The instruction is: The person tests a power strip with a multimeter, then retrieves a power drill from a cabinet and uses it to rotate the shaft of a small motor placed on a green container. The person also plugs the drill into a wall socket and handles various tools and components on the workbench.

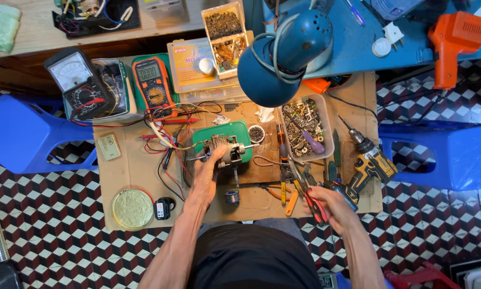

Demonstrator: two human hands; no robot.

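Left hand (pixel 205 174) fingers closed around small motor (pixel 224 149) (on green tray (pixel 239 130)), right hand (pixel 330 206) gripping red-handled pliers (pixel 311 199)

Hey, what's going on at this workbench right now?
A person sits at a cluttered low table. Their left hand grips a small electric motor resting on a green pad. Their right hand holds red-handled pliers. Two multimeters, a cordless drill and a tray of parts lie around.
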